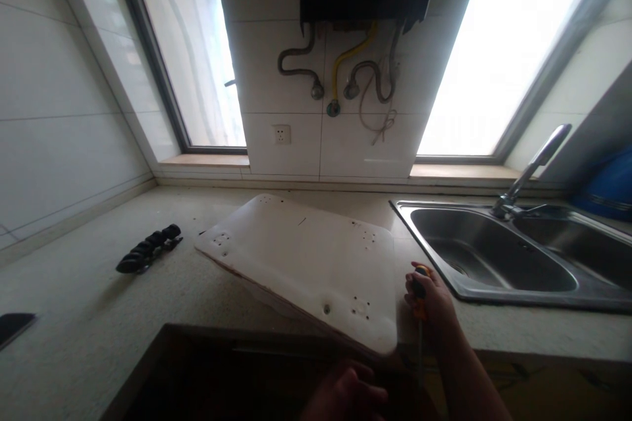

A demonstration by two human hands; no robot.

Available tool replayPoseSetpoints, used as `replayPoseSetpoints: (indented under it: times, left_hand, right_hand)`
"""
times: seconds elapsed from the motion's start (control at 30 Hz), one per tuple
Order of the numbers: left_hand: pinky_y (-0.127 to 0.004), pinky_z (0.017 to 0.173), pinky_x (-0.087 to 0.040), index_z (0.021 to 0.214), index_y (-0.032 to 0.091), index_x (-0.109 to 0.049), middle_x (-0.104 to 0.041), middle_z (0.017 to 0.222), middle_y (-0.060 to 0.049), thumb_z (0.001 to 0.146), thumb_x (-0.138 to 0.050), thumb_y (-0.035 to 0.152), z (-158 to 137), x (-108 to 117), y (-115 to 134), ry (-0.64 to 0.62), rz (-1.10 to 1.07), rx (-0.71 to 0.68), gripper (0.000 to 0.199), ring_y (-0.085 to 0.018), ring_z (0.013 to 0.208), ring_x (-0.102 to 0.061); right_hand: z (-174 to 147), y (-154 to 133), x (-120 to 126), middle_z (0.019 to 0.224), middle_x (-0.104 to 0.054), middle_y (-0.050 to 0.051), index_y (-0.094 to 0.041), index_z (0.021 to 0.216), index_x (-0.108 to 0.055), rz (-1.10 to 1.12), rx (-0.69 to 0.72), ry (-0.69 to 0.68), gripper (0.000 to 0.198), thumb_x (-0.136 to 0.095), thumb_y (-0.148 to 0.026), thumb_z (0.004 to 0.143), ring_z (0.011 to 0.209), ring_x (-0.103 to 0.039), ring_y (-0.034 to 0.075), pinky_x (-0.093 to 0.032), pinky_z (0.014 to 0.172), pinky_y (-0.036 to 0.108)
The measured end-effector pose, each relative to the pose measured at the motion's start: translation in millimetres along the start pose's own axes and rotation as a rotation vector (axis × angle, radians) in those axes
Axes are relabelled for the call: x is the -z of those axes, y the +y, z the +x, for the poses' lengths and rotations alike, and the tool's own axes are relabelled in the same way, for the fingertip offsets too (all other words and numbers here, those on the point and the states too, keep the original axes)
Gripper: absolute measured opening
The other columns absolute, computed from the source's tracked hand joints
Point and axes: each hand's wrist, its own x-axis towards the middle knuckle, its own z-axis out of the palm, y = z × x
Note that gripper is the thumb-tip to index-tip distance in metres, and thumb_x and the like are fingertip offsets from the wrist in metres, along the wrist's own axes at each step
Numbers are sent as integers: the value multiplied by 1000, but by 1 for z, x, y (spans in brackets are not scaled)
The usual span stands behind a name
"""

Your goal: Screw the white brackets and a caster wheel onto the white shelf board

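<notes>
My right hand (434,299) is closed around a screwdriver (419,309) with an orange and black handle. Its thin shaft points down past the counter's front edge. Just left of that hand lies a pale board (306,256) with rounded corners, small holes grouped near its corners and one front corner jutting over the edge. Low in the picture, in dim light below the board, my left hand (348,395) shows partly, loosely curved with its fingers apart and nothing visible in it. A row of black rounded pieces (151,248) rests left of the board.
The board lies on a speckled counter (83,243), with a dark opening (207,375) in front. At right is a double steel sink (486,256) with a faucet (533,168). A dark flat object (14,327) sits far left. Pipes (340,72) hang on the back wall.
</notes>
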Motion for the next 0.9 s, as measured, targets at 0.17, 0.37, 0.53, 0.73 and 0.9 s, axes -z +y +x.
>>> replayPoseSetpoints:
  times: [0.17, 0.37, 0.53, 0.73, 0.9]
  left_hand:
    - [-31, 67, -49, 122, 11, -62, -64, 120, -20, 58, -71, 84, 20, -29, 14, -76, -129, 126, 97, -25, 88, -67]
    - [-24, 58, -44, 112, 5, -68, -65, 116, -20, 85, -61, 66, 20, -60, 28, 135, -201, 128, 67, -16, 73, -62]
    - [-22, 57, -40, 101, 7, -67, -70, 100, -14, 71, -80, 57, 9, -69, 34, 261, -206, 69, 60, -14, 68, -61]
    - [-21, 53, -34, 89, 8, -65, -68, 75, -8, 58, -84, 61, -2, -63, 35, 308, -120, 6, 64, -11, 56, -56]
    - [-21, 48, -31, 86, 8, -65, -57, 54, -3, 58, -82, 66, -24, -34, 41, 266, -38, 31, 66, -12, 49, -54]
  right_hand:
    - [-1, 1, 1, 74, -53, -2, -24, 115, -55, 8, 24, -10, 47, -75, -34, 73, 53, -43, 10, -36, 41, 21]
    - [-2, 2, 1, 75, -53, -2, -24, 115, -54, 14, 35, -20, 46, -74, -34, 74, 54, -44, 10, -35, 41, 20]
    - [-2, 2, 0, 75, -53, -2, -24, 115, -54, 12, 43, -26, 48, -74, -34, 73, 55, -45, 10, -36, 41, 20]
    - [-4, 1, 0, 77, -52, -2, -23, 115, -55, -12, 50, -5, 47, -74, -34, 73, 56, -46, 10, -39, 43, 20]
    - [-5, 0, 1, 76, -52, -2, -23, 117, -54, -12, 50, -37, 47, -72, -33, 75, 58, -46, 10, -40, 44, 21]
